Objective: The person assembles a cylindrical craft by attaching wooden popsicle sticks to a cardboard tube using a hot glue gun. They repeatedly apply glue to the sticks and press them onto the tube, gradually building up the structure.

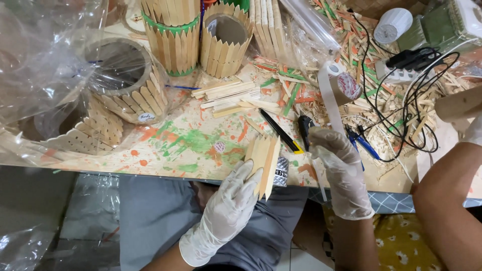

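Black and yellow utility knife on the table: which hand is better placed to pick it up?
Right, probably. The right gloved hand hovers beside the black and yellow utility knife, and looks free, while the left gloved hand grips a fan of pointed wooden sticks.

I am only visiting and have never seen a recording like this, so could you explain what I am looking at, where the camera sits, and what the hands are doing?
There is no machine here. A person wears a camera on the head, so the one picture looks down at their own two gloved hands over a paint-stained table.

The left hand holds a few flat wooden sticks joined side by side. The right hand grips a black tool; I cannot tell exactly what it is. A black and yellow knife lies between the hands.

Further back stand round holders made of wooden sticks, one wrapped in clear plastic, plus loose sticks, a tape roll, black cables and wood scraps. The bare arm at right belongs to someone else.
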